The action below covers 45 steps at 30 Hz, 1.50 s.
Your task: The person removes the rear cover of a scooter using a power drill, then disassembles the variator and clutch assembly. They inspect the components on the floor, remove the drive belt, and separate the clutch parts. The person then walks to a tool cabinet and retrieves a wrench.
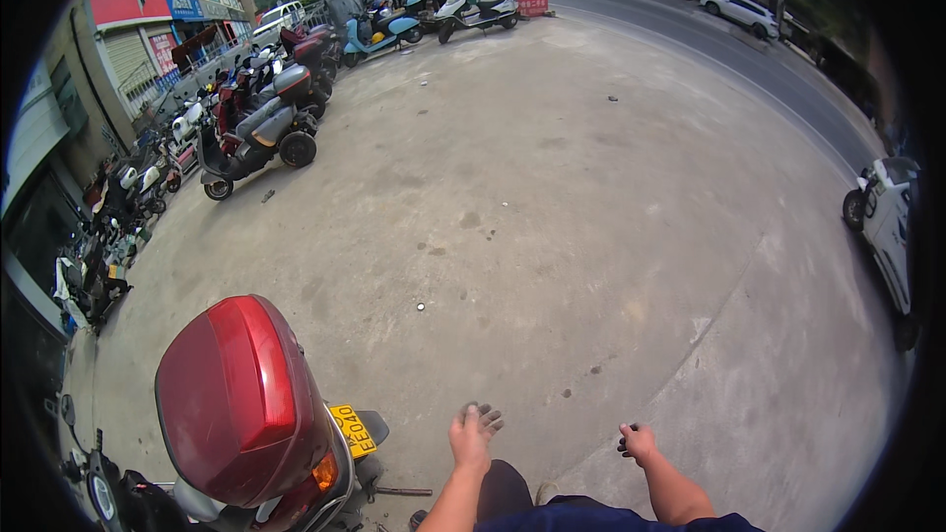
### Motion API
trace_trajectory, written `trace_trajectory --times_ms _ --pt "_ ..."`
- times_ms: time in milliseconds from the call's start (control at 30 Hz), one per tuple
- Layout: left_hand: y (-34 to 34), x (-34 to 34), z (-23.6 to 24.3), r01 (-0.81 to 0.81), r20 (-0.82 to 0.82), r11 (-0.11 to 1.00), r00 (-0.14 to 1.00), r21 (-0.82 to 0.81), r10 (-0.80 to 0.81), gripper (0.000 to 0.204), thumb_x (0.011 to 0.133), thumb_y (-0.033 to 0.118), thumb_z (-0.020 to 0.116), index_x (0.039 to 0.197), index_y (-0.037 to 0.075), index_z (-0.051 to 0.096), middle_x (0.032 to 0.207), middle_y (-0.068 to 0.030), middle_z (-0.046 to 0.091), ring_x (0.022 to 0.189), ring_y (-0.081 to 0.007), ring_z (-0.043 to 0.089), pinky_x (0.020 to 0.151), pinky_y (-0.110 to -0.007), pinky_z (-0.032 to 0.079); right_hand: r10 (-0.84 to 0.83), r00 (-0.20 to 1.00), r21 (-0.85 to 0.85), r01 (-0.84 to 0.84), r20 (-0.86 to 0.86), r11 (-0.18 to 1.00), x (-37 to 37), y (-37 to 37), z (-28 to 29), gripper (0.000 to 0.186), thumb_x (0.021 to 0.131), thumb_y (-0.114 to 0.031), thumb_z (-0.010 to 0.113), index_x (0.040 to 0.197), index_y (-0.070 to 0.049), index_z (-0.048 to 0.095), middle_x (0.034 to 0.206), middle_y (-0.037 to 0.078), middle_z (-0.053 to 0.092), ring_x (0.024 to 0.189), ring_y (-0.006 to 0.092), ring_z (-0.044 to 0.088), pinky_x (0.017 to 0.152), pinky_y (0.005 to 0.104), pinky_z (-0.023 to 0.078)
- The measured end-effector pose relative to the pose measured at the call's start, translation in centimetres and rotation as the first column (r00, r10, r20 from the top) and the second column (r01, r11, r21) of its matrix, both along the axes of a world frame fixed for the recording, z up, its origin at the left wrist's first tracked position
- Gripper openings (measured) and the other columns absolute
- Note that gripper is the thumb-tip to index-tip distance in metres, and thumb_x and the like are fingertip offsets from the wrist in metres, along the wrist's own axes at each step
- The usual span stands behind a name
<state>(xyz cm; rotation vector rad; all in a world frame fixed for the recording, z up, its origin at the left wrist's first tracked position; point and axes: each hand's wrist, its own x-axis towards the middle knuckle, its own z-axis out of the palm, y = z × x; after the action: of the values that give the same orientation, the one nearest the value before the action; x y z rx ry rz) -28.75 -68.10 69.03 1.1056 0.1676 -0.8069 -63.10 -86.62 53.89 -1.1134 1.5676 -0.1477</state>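
In the lower middle of the head view, my left hand [475, 432] hangs in the air over the concrete. Its fingers are spread, darkly smudged and hold nothing. Farther right, my right hand [639, 441] is also in the air, loosely curled, with dark fingertips and a gap between thumb and fingers; nothing shows in it. Nearest to my left hand stands a motorbike with a glossy red top box [222, 389], a yellow number plate [353, 431] and an orange indicator lamp [325, 471]. Neither hand touches it.
A thin dark rod [404, 492] lies beside the motorbike's rear. At the left, a grey three-wheeled scooter [261, 133] fronts a row of parked bikes. A blue scooter [379, 36] and a white scooter [478, 10] stand far off. A white vehicle [890, 227] is at the right edge.
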Motion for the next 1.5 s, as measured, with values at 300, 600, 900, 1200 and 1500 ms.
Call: trace_trajectory --times_ms 300,600,900,1200,1500 --pt "-13.9 22.1 -3.6 -0.197 -0.102 0.98 0.976 -0.015 0.194 0.045 0.109 0.028 0.053 0.139 -0.006 0.047 0.126 -0.0238 0.062 0.104 -0.0357 0.07 0.084 -0.046 0.06 0.218 0.964 0.075 -0.209 -0.151 0.975 17.8 -17.3 -2.2 0.046 0.103 -0.035 0.065 0.124 0.005 0.059 0.092 0.017 0.069 0.072 0.0293 0.074 0.061 0.0453 0.061" --pt "-22.8 43.9 -3.1 -0.463 -0.122 0.885 0.883 -0.056 0.454 0.039 0.108 0.029 0.054 0.131 -0.003 0.051 0.119 -0.0213 0.065 0.098 -0.0354 0.071 0.081 -0.048 0.062 0.221 0.941 0.228 -0.163 -0.257 0.96 30.9 -32.1 -2.2 0.045 0.101 -0.03 0.066 0.122 0.008 0.055 0.082 0.018 0.067 0.062 0.0364 0.072 0.053 0.0535 0.061" --pt "-33.3 68.7 -4.5 -0.692 -0.159 0.722 0.712 0.012 0.684 0.032 0.107 0.029 0.056 0.122 0.0 0.053 0.112 -0.0178 0.068 0.094 -0.0334 0.073 0.08 -0.048 0.062 0.383 0.882 0.266 -0.314 -0.274 0.911 61.7 -51.6 -7.1 0.04 0.1 -0.029 0.067 0.118 0.006 0.056 0.08 0.017 0.066 0.062 0.0349 0.071 0.052 0.0525 0.061" --pt "-35.0 91.7 -2.4 -0.874 -0.035 0.476 0.475 0.098 0.879 0.025 0.108 0.023 0.053 0.119 0.0 0.055 0.102 -0.0164 0.07 0.088 -0.0298 0.072 0.076 -0.046 0.061 0.579 0.815 -0.051 -0.578 0.0 0.814 114.3 -66.8 -4.5 0.032 0.102 -0.029 0.063 0.116 -0.001 0.058 0.08 0.01 0.063 0.06 0.0266 0.068 0.049 0.0443 0.057" --pt "-32.2 123.1 -2.7 -0.881 -0.085 0.469 0.464 0.062 0.882 0.029 0.107 0.03 0.059 0.118 0.003 0.059 0.102 -0.0126 0.072 0.085 -0.0248 0.073 0.072 -0.04 0.06 0.729 0.66 0.077 -0.73 -0.18 0.679 144.8 -63.8 -1.5 0.032 0.104 -0.03 0.06 0.117 -0.001 0.056 0.078 0.009 0.062 0.059 0.0244 0.067 0.045 0.0405 0.053"
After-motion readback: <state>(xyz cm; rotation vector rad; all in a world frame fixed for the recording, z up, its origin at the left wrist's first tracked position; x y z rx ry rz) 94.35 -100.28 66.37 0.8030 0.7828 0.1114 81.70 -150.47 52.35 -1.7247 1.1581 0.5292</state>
